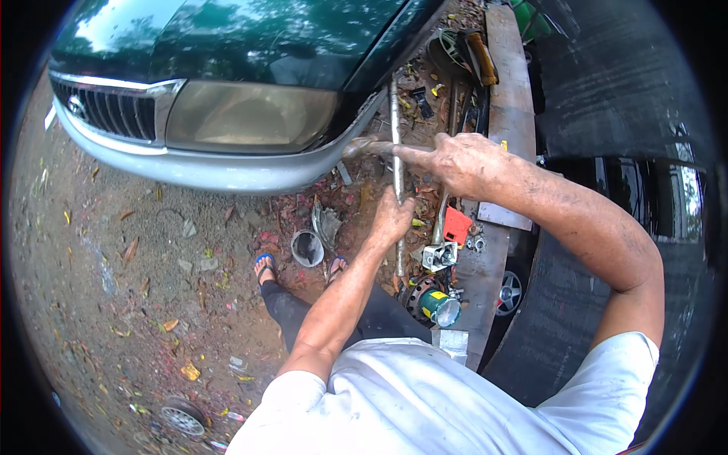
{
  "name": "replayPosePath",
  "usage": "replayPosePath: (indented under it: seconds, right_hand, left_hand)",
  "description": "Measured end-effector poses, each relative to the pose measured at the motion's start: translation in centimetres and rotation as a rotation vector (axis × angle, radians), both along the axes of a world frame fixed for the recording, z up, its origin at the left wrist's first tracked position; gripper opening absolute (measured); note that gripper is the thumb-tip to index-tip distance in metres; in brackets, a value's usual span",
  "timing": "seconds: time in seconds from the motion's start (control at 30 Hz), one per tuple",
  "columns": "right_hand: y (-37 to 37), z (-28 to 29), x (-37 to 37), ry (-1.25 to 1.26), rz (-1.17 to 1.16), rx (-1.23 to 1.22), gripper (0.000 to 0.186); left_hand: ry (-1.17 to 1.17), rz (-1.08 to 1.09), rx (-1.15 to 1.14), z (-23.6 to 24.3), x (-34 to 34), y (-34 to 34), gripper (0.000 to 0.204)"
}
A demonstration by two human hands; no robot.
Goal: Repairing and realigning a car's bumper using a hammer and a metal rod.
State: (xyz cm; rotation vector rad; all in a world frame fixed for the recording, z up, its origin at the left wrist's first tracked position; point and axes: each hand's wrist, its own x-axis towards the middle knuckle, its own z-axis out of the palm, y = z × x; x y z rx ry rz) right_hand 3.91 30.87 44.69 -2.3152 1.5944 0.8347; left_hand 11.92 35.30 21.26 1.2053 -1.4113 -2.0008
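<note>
Nearest the body, leaf-strewn ground (136, 288) opens broadly below the car's silver bumper (250, 173) and off to its left, giving the most room. To the right of the bumper's corner the room narrows: a long plank (481, 277) forms one edge there, and a dark panel (561, 311) stands beyond it, farther from the bumper. Between bumper and plank lie a toothed disc (417, 292), a green can (438, 305), a metal bracket (440, 256) and a red piece (456, 225). Below the bumper, a round container (306, 246) sits by the sandalled feet.

The silvery pipe (396, 117) is just right of the bumper's corner. Its long axis runs away from the body, nearly straight up the view, with the near end below the bumper's level and the far end beside the car's dark side edge.

Nearer, below and right of the bumper's corner, the left hand (394, 218) is closed around the pipe. Farther up, right of that corner, the right hand (464, 163) has a finger stretched across to the pipe, toward the bumper; its other fingers look curled. Whether it grips anything cannot be told.
</note>
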Motion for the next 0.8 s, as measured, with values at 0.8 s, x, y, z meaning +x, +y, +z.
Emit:
replayPosePath:
  seconds: [0.8]
  right_hand:
    - [2.5, 1.9, 0.7, -0.073, -0.101, -0.056, 0.072]
  left_hand:
    - [-0.083, 0.009, -0.064, -0.6, 1.0, -0.8, 0.036]
